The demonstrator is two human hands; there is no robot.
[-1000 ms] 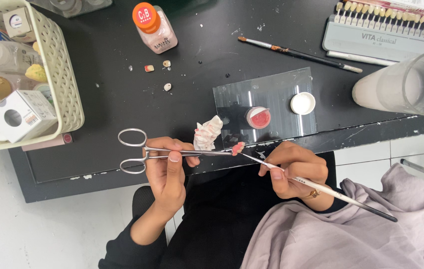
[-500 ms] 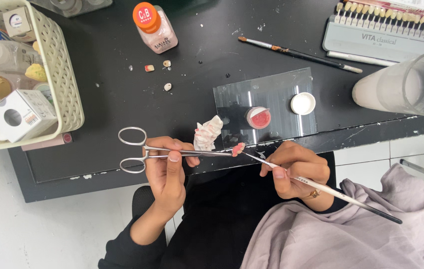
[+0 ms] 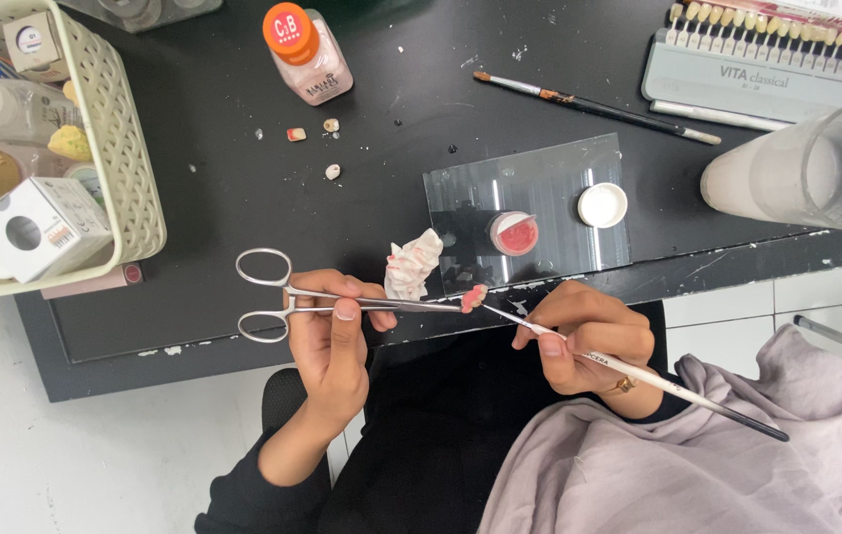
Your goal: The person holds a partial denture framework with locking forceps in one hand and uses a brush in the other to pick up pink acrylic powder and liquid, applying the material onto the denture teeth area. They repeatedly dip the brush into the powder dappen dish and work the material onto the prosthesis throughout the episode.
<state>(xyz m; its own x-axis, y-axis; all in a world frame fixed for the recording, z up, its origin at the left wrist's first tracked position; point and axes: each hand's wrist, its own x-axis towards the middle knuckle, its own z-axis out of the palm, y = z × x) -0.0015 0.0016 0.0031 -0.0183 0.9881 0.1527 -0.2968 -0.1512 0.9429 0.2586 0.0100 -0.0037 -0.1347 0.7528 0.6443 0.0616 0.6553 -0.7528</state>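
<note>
Landmark: glass slab (image 3: pixel 539 173). Far left of it, a cream basket (image 3: pixel 134 188), cut off by the frame, is holding round-capped jars and a white box. Up-left, an orange-capped bottle (image 3: pixel 307 49) is standing. Below-left, the left hand (image 3: pixel 332 341) is pinching steel forceps (image 3: pixel 342 300) gripping a small pink piece (image 3: pixel 473 297), details unclear. Below, the right hand (image 3: pixel 589 336) is pinching a fine brush (image 3: pixel 638 374), tip touching it.

The basket (image 3: pixel 134 188) runs off the left edge, left of the desk (image 3: pixel 243 208). The glass (image 3: pixel 816 168) is cut at the right edge. The pink piece (image 3: pixel 473 297) in the forceps (image 3: pixel 342 302) is too small to identify.
</note>
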